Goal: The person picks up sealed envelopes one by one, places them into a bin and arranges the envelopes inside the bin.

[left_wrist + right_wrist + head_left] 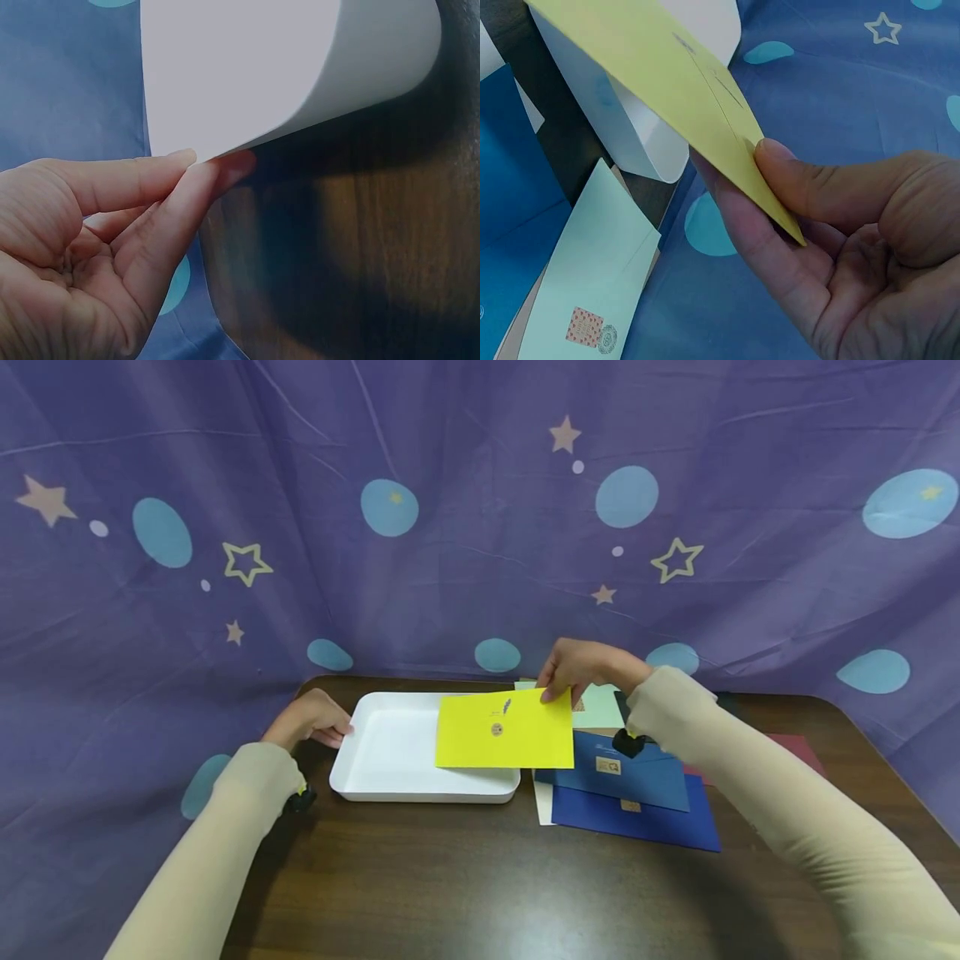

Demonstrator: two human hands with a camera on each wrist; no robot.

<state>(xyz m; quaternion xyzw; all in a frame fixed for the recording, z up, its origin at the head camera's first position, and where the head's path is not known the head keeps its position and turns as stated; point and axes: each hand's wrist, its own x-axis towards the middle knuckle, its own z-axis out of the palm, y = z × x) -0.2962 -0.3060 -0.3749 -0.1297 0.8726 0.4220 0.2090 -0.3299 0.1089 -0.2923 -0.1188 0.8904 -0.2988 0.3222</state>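
Observation:
My right hand (577, 667) pinches a yellow envelope (502, 739) near its upper right corner, thumb on one face and fingers behind, as the right wrist view shows. The envelope hangs over the right part of a white tray (390, 752) and bears a round stamp mark and a small dark print. At the tray's left end, my left hand (318, 717) pinches the rim between thumb and fingers; the left wrist view shows this grip on the rim (240, 139). Just right of the tray, below my right hand, lies a pale green envelope (592, 277).
Overlapping envelopes lie right of the tray: a teal-blue one (637, 777), a dark blue one (637, 818) and a red one (798, 750) partly behind my right sleeve. All rest on a brown wooden table (450, 877). A purple curtain (465, 585) with stars hangs behind the table.

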